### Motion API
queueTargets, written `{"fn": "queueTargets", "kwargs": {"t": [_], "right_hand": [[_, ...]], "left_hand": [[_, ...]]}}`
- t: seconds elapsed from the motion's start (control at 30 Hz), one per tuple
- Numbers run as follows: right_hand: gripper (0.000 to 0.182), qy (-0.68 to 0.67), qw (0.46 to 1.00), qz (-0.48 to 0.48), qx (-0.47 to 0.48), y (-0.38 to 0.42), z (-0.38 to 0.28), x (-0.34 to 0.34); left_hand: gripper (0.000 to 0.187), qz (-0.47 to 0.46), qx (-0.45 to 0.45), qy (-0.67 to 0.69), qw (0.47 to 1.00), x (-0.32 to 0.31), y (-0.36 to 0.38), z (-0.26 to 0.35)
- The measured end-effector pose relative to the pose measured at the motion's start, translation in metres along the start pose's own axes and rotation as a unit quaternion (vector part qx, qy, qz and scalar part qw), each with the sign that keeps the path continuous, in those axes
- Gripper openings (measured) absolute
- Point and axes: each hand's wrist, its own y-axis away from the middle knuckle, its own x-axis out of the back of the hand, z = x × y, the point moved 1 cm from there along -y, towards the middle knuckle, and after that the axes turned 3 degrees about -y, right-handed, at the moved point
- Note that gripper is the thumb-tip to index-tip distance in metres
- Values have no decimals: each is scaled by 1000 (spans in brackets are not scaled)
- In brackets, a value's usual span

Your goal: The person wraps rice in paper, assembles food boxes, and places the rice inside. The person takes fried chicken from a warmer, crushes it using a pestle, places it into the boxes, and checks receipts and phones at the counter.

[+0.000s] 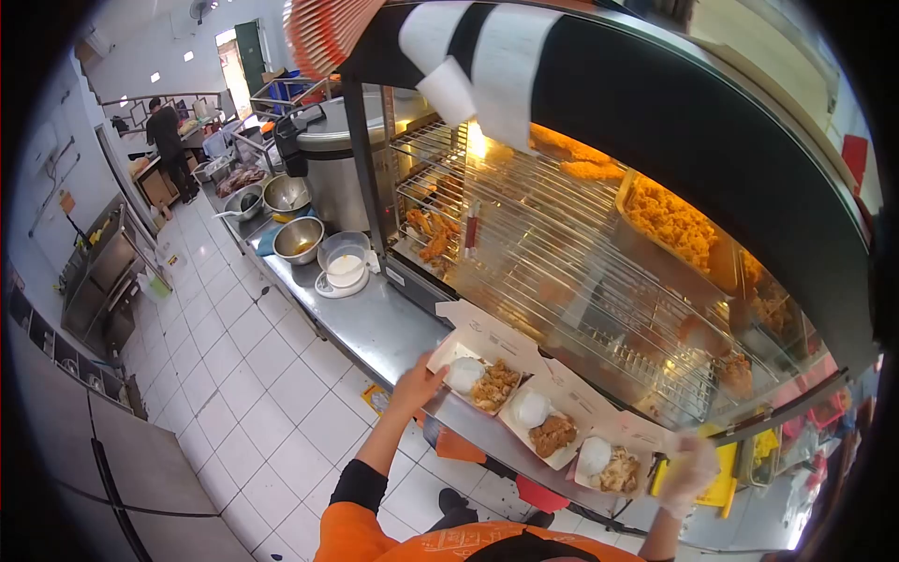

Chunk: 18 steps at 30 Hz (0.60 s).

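Note:
Three open paper food boxes stand in a row on the steel counter ledge before me. The left food box (478, 330) holds a ball of white rice (465, 375) and chopped fried food. In the middle food box (523, 433), rice lies beside a brown, sauced piece. Rice and pale shredded-looking pieces fill the right food box (629, 430). My left hand (419, 386) grips the left box at its outer side, thumb near the rim. Beside the right box is my right hand (691, 476), in a clear plastic glove; its fingers are smeared by motion.
A lit glass warming cabinet (562, 272) with wire racks and a tray of fried food (670, 222) stands behind the boxes. Metal bowls (299, 241), a kitchen scale (343, 281) and a large cooker (342, 159) line the left counter. A person (167, 145) stands far back.

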Motion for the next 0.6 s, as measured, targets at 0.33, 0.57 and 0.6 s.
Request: {"fn": "queueTargets", "kwargs": {"t": [0.33, 0.57, 0.6], "right_hand": [[69, -340, 764, 290, -465, -28, 209, 133], [63, -262, 857, 113, -429, -33, 355, 125], [63, -184, 893, 29, -409, -37, 371, 124]], "left_hand": [[62, 341, -385, 116, 850, 160, -99, 318], [64, 350, -294, 196, 868, 181, -184, 297], [64, 400, -253, 57, 879, 183, -174, 294]]}}
